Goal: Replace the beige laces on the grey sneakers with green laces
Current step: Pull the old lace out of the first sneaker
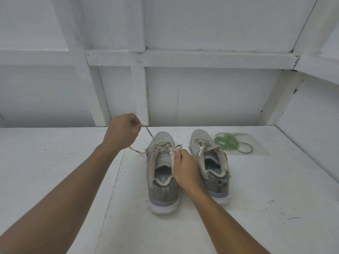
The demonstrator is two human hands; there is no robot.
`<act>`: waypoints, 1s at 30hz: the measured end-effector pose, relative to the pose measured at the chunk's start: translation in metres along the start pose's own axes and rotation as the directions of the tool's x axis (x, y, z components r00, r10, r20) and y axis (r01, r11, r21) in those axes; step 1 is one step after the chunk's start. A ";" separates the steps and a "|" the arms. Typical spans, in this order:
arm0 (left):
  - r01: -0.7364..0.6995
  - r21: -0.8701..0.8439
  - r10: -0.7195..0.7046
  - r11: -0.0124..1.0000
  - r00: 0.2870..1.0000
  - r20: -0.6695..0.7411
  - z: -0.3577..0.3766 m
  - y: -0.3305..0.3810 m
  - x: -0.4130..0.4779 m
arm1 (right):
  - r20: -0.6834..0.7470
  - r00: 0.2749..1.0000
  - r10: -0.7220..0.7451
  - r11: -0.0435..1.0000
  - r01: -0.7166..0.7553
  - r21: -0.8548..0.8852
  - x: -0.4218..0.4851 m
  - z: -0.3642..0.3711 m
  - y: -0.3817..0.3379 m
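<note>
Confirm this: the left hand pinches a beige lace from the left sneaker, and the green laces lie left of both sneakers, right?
Not quite. The head view shows the green laces lying right of both sneakers, beside the right sneaker. The rest holds: the left hand pinches a beige lace from the left sneaker.
</note>
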State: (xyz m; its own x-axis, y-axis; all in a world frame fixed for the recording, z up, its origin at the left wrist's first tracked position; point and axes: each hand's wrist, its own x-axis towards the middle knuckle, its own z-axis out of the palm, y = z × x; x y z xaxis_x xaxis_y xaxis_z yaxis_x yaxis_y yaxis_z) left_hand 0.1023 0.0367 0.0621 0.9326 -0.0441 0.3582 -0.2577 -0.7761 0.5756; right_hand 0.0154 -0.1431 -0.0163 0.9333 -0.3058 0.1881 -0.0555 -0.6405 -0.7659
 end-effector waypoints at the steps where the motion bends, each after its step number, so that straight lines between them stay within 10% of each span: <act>1: 0.015 0.004 -0.015 1.000 1.000 0.014 0.000 -0.003 -0.002 | 0.006 1.000 0.004 1.000 -0.004 0.006 0.000 0.000 0.000; 11: 0.003 0.243 -0.099 0.970 0.918 0.385 0.025 -0.031 -0.034 | 0.109 0.994 -0.015 0.999 0.020 -0.049 0.003 -0.008 -0.004; 23: 0.089 -0.046 -0.068 0.995 0.935 0.347 0.040 0.003 -0.051 | 0.363 0.879 -0.310 0.774 0.455 -0.441 0.029 -0.028 -0.056; 30: 0.165 -0.172 -0.111 0.971 0.951 0.287 0.057 -0.009 -0.063 | 0.490 0.848 -0.200 0.702 0.473 -0.532 0.041 -0.006 -0.054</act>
State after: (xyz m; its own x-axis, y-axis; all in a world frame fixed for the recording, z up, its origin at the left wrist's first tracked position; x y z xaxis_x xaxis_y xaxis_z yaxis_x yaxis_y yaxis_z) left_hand 0.0603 0.0109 -0.0073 0.9885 -0.1363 0.0658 -0.1396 -0.6530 0.7444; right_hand 0.0545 -0.1248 0.0363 0.9767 0.2142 0.0114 0.2140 -0.9692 -0.1217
